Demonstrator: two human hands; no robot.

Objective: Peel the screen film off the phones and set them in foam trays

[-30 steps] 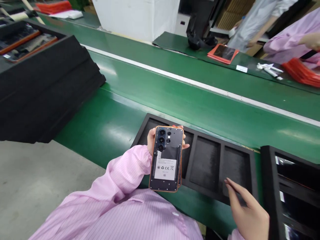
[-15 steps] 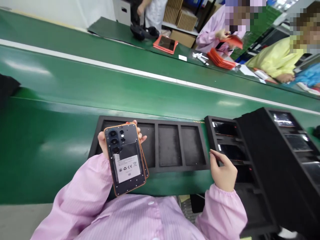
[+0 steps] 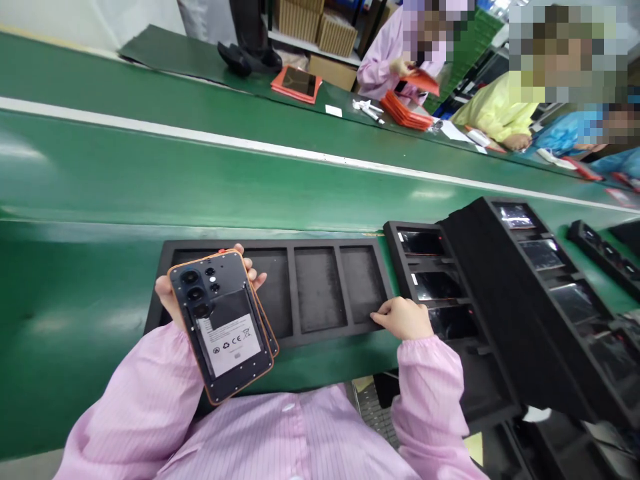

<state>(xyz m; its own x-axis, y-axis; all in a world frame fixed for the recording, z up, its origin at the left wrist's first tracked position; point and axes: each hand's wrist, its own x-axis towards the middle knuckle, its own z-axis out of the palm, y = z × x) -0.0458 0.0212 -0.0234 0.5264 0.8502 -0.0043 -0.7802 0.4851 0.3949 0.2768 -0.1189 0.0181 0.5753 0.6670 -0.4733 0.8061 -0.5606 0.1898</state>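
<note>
My left hand [image 3: 170,299] is wrapped round a stack of at least two smartphones [image 3: 227,333]. The top phone lies back upward, with an orange frame, black inner back, camera lenses and a white-labelled battery. Another orange edge sticks out beneath it. Below the phones lies a black foam tray [image 3: 295,300] with several compartments, its left part partly hidden. My right hand [image 3: 405,319] reaches over the tray's right edge into the rightmost compartment. Its thumb and forefinger are pinched close to the compartment floor; whatever they hold, if anything, is too small to make out.
To the right, a second black tray [image 3: 395,250] holds dark-screened phones, beside a taller stack of trays [image 3: 480,267] with more phones. Beyond the green bench [image 3: 75,280], co-workers sit at a far counter with orange-red sheets [image 3: 405,111] and white cables [image 3: 369,109].
My right hand has moved left, from beside the right-hand tray into the rightmost compartment of the near tray. The view has shifted right; my left hand still holds the phones.
</note>
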